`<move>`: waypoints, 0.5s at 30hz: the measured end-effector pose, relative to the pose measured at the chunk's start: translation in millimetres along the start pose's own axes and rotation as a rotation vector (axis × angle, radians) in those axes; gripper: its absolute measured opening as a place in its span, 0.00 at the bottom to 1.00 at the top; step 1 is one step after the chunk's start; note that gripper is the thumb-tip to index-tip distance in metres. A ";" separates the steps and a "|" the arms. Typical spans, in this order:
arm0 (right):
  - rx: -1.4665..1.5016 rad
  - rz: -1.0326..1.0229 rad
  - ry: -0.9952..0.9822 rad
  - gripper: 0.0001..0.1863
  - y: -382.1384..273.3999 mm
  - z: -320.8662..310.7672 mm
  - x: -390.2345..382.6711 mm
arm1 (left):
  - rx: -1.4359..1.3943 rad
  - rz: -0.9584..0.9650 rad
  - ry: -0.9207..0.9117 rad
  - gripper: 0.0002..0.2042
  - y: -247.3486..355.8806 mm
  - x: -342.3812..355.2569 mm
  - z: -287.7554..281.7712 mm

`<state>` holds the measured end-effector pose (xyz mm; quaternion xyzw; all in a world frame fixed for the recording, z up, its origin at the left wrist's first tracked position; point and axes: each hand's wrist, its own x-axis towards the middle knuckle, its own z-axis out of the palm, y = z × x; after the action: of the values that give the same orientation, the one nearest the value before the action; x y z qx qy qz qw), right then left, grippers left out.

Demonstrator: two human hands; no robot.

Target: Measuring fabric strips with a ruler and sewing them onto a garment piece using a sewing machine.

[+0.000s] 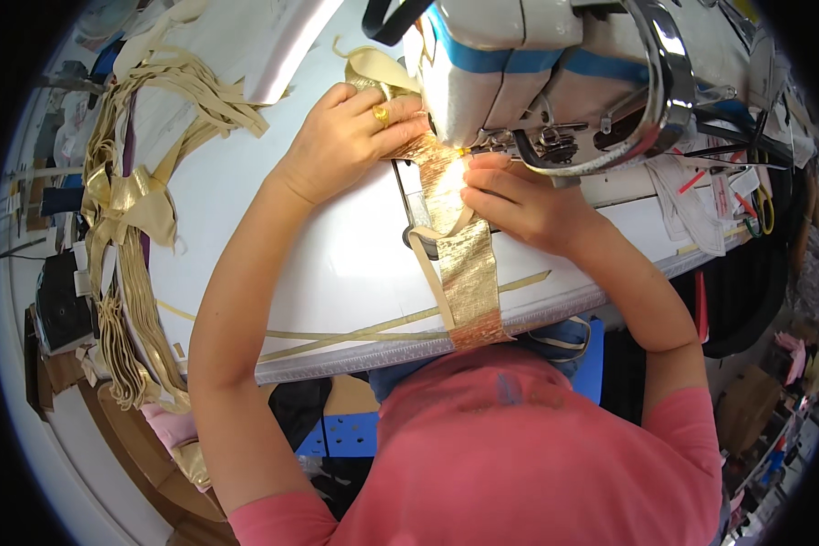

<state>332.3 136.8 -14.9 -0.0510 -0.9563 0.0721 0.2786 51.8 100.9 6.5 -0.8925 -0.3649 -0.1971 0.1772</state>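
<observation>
At the far left of the bench (355,264), a heap of gold and beige strips (132,209) lies piled along the edge, well apart from both hands.

The left hand (350,136) rests palm down on the bench, just left of the sewing machine head (555,73). It wears a gold ring (381,115) on one finger. Its fingers (400,127) are curled loosely and press flat on the far end of the gold fabric band (464,264), pinning it to the bench; they are not closed around it.

The gold fabric band runs from under the machine head, between the two hands, toward the near edge of the bench, and hangs over that edge. A beige elastic strip (432,264) loops along its left side, touching it.

The right hand (519,205) lies just right of the band, close beneath the machine head. Its fingers (482,182) are extended and held together, with the tips touching the right edge of the band near the needle area. Whether they pinch the band or only press it cannot be told.

At the far right, scissors with yellow handles (763,211) lie on the bench, well apart from the right hand.
</observation>
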 end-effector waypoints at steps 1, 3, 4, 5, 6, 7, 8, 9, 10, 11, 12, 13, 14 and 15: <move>-0.010 0.002 -0.018 0.14 0.2 -2.1 -1.3 | -0.002 0.003 0.004 0.13 2.6 3.0 -0.7; -0.022 0.012 -0.039 0.14 1.7 -5.1 -2.8 | -0.047 -0.179 -0.009 0.12 19.8 11.5 -5.7; -0.024 -0.004 -0.043 0.14 -0.4 -7.1 1.2 | -0.018 -0.189 0.048 0.11 29.8 10.5 -9.4; -0.029 -0.010 -0.051 0.13 -0.5 -7.6 1.0 | 0.000 -0.193 0.108 0.10 39.2 10.4 -6.4; -0.043 -0.015 -0.043 0.14 0.9 -5.5 -1.9 | -0.021 -0.160 0.115 0.09 46.8 10.2 -4.7; -0.043 -0.017 -0.043 0.14 1.0 -4.8 -1.4 | -0.080 -0.174 0.113 0.09 52.7 10.7 -2.1; -0.040 -0.025 -0.024 0.14 1.0 -4.4 -0.9 | -0.141 -0.188 0.112 0.10 58.1 11.8 0.3; -0.037 -0.032 -0.005 0.14 1.2 -3.8 -0.9 | -0.226 -0.227 0.085 0.10 64.4 11.4 -0.2; -0.018 -0.031 -0.001 0.14 0.7 -3.1 -1.8 | -0.226 -0.232 0.085 0.10 64.0 9.2 1.6; -0.015 -0.033 -0.004 0.14 0.4 -3.3 -2.3 | -0.228 -0.213 0.062 0.11 62.5 6.3 5.1; -0.003 -0.027 -0.022 0.14 0.2 -3.7 -2.8 | -0.231 -0.193 0.040 0.11 62.1 4.0 6.9; 0.005 -0.019 -0.039 0.15 0.9 -4.0 -3.0 | -0.233 -0.194 0.041 0.11 61.4 4.1 6.7; 0.013 -0.010 -0.055 0.15 1.5 -4.1 -3.2 | -0.208 -0.188 0.056 0.12 60.9 4.6 5.7; 0.013 -0.009 -0.057 0.15 2.1 -3.9 -3.3 | -0.182 -0.182 0.070 0.12 60.5 4.9 5.5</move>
<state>337.4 138.9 -13.7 -0.0426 -0.9636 0.0786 0.2520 99.8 65.7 -6.3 -0.8607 -0.4184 -0.2759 0.0894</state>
